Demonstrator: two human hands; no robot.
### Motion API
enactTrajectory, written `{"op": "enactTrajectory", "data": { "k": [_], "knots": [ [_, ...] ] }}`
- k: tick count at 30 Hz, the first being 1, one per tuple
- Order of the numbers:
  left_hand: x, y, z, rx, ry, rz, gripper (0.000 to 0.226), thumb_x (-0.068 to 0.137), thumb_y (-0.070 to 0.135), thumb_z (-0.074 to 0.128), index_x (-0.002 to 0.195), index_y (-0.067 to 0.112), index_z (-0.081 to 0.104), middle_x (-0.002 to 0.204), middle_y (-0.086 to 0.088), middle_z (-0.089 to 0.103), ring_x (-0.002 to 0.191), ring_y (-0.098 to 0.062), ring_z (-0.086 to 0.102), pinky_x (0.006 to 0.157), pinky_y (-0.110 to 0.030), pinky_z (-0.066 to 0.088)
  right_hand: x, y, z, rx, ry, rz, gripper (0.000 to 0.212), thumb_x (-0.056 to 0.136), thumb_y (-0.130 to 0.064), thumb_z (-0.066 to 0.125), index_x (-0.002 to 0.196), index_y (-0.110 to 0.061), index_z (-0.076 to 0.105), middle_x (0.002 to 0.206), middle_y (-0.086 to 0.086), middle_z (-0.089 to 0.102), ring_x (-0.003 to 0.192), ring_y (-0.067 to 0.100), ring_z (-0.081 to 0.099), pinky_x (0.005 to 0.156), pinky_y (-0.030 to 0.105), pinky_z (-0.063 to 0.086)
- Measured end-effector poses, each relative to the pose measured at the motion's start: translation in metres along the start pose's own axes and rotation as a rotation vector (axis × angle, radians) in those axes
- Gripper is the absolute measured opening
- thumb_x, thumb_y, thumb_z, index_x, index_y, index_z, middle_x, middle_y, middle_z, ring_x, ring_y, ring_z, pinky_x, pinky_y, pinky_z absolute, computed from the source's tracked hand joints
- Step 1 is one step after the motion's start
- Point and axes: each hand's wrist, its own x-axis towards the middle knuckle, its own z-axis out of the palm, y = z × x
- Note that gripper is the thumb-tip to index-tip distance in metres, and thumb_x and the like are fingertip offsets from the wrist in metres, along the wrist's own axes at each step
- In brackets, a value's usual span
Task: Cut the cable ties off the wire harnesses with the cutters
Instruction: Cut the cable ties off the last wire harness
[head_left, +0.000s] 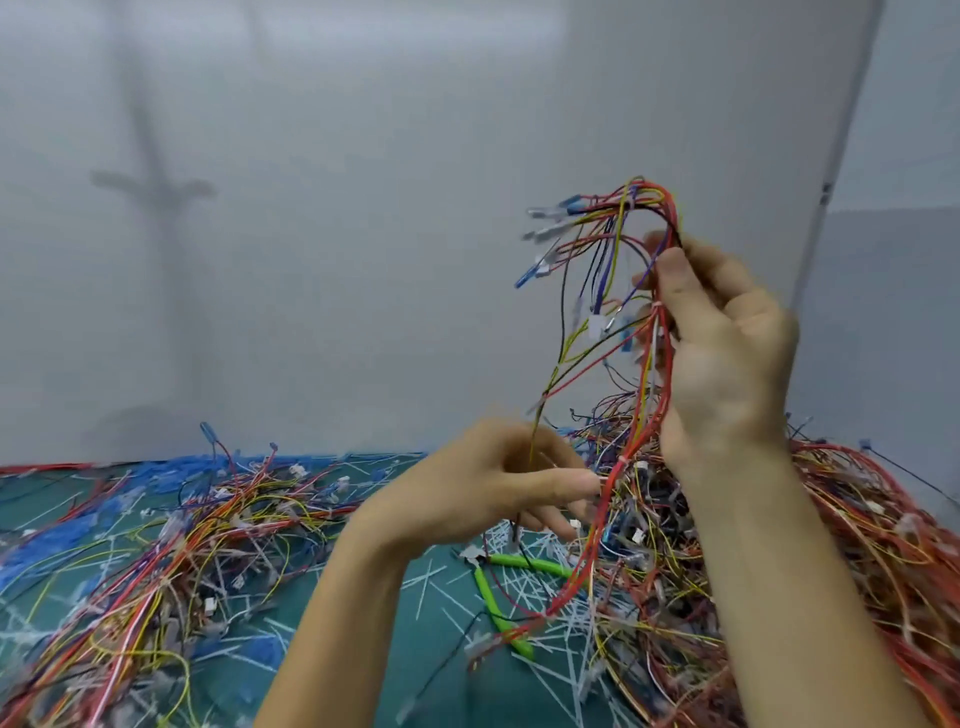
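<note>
Nearest, the left hand (498, 483) is blurred; its curled fingers seem to pinch a thin strand hanging from the wire harness (618, 223). Higher and to the right, the right hand (727, 353) clamps that harness between thumb and fingertips, its wires arching over the top and trailing down into the wire pile (857, 545). Green-handled cutters (497, 605) lie untouched on the green mat (452, 701) below the hands, among cut cable ties (550, 670). Another tangled heap (156, 551) lies left.
</note>
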Motion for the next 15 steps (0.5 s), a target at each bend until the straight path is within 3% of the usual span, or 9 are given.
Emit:
{"op": "enactTrajectory", "data": {
  "k": [2,4,6,8,10,13,15],
  "knots": [
    [0.005,0.012,0.017,-0.132,0.092,0.09,0.016,0.089,0.024,0.068,0.092,0.008,0.068,0.076,0.001,0.073,0.07,-0.019,0.073,0.073,-0.039,0.058,0.02,-0.008,-0.007,-0.065,0.018,-0.035,0.014,0.096,-0.011,0.061,0.107,-0.007,0.069,0.074,-0.003,0.068,0.066,0.013,0.059,0.051,0.023,0.047],
    [0.01,0.019,0.032,-0.24,0.197,0.171,0.007,0.09,0.015,0.069,0.084,0.011,0.069,0.067,0.0,0.07,0.058,-0.013,0.069,0.06,-0.028,0.059,0.042,-0.012,-0.014,-0.187,0.028,-0.074,0.013,0.096,-0.012,0.061,0.105,-0.008,0.07,0.074,-0.002,0.068,0.061,0.005,0.06,0.051,0.02,0.047],
    [0.018,0.022,0.048,-0.331,0.266,0.185,0.011,0.092,0.012,0.067,0.081,0.012,0.068,0.061,0.001,0.069,0.052,-0.007,0.066,0.048,-0.014,0.05,0.062,-0.008,-0.022,-0.365,0.021,-0.078,0.014,0.096,-0.012,0.061,0.103,-0.007,0.072,0.076,-0.001,0.068,0.058,-0.001,0.059,0.058,0.017,0.046],
    [0.033,0.019,0.066,-0.444,0.304,0.142,0.012,0.093,0.011,0.065,0.082,0.007,0.067,0.062,0.0,0.069,0.053,-0.007,0.065,0.047,-0.012,0.048,0.079,0.005,-0.033,-0.547,-0.002,-0.026,0.012,0.094,-0.015,0.063,0.092,-0.012,0.074,0.079,0.004,0.071,0.057,0.003,0.056,0.063,0.025,0.047],
    [0.057,0.01,0.087,-0.528,0.306,0.065,0.012,0.094,0.01,0.063,0.087,0.001,0.065,0.069,-0.007,0.068,0.057,-0.01,0.066,0.055,-0.018,0.055,0.092,0.025,-0.047,-0.753,0.006,0.044,0.012,0.091,-0.021,0.065,0.082,-0.019,0.073,0.083,0.007,0.074,0.065,0.013,0.057,0.07,0.035,0.05],
    [0.095,-0.014,0.124,-0.551,0.315,-0.095,0.011,0.095,0.007,0.06,0.092,-0.004,0.061,0.076,-0.017,0.065,0.055,-0.012,0.064,0.061,-0.025,0.058,0.094,0.063,-0.075,-1.221,0.071,0.12,0.013,0.089,-0.03,0.067,0.099,-0.024,0.073,0.094,0.004,0.075,0.094,0.027,0.065,0.075,0.033,0.047],
    [0.112,-0.034,0.142,-0.53,0.36,-0.196,0.012,0.089,0.003,0.064,0.095,-0.003,0.056,0.072,-0.017,0.064,0.048,-0.011,0.061,0.055,-0.025,0.056,0.083,0.09,-0.097,-1.481,0.007,0.113,0.015,0.095,-0.025,0.062,0.106,-0.024,0.072,0.107,0.01,0.073,0.106,0.033,0.062,0.079,0.035,0.046]
  ]
}}
